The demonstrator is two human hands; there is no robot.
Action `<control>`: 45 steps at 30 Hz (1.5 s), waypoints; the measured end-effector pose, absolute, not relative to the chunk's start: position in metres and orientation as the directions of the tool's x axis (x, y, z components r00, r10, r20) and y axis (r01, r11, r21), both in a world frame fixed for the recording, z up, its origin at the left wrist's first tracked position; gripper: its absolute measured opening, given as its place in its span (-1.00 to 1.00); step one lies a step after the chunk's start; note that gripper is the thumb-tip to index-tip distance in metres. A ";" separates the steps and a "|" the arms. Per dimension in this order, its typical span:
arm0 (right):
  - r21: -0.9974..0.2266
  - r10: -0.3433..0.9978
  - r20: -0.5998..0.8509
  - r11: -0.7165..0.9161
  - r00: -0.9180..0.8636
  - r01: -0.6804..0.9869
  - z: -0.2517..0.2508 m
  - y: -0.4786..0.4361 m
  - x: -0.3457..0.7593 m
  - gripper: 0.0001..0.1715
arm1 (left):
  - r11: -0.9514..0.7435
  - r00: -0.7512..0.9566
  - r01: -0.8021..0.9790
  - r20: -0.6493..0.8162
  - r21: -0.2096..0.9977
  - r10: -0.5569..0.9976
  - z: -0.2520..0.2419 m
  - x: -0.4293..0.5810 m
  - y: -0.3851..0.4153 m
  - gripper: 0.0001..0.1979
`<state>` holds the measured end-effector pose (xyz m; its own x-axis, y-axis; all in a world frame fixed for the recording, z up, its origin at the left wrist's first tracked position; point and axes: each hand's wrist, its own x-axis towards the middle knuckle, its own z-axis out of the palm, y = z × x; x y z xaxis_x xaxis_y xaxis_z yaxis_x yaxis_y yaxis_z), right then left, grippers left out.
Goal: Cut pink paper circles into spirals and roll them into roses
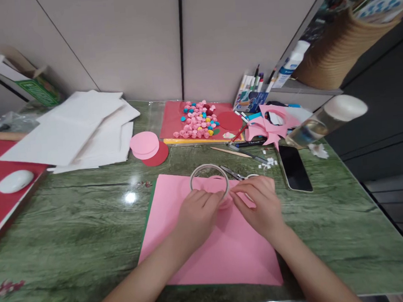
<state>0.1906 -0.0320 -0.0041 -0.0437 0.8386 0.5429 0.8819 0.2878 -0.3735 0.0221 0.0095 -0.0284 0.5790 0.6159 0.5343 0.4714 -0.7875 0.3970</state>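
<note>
Two bare hands meet at a pale, hollow, tape-like ring, over the twelve o'clock part of a pink rectangular paper sheet. The ring looks light, stiff and perhaps slick, best taken by its rim; the sheet seems thin and easily creased. The left hand is curled, thumb and fingers closed on the ring's rim at five o'clock. The right hand is close by at four, thumb and forefinger nearly meeting; whether they grip anything I cannot tell. Outward, a black-screened phone lies at three o'clock, pink round paper discs at ten.
</note>
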 end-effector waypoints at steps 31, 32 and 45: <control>-0.471 0.644 0.763 0.494 0.056 0.731 -0.016 -0.031 0.184 -0.69 | -0.762 0.461 0.291 0.613 0.578 0.641 -0.025 0.027 0.003 -0.85; -0.502 0.691 0.720 0.454 0.065 0.736 -0.017 -0.029 0.186 -0.73 | -0.744 0.469 0.326 0.583 0.583 0.663 -0.027 0.027 0.005 -0.86; -0.290 0.770 0.637 0.295 -0.046 0.910 -0.022 -0.027 0.192 -0.78 | -0.775 0.515 0.483 0.583 0.407 0.628 -0.039 0.026 0.015 -0.87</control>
<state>0.1924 -0.0271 -0.0218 -0.0464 0.7697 0.6367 0.9103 0.2950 -0.2903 0.0261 0.0146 -0.0390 0.5149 0.6280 0.5835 0.4835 -0.7748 0.4073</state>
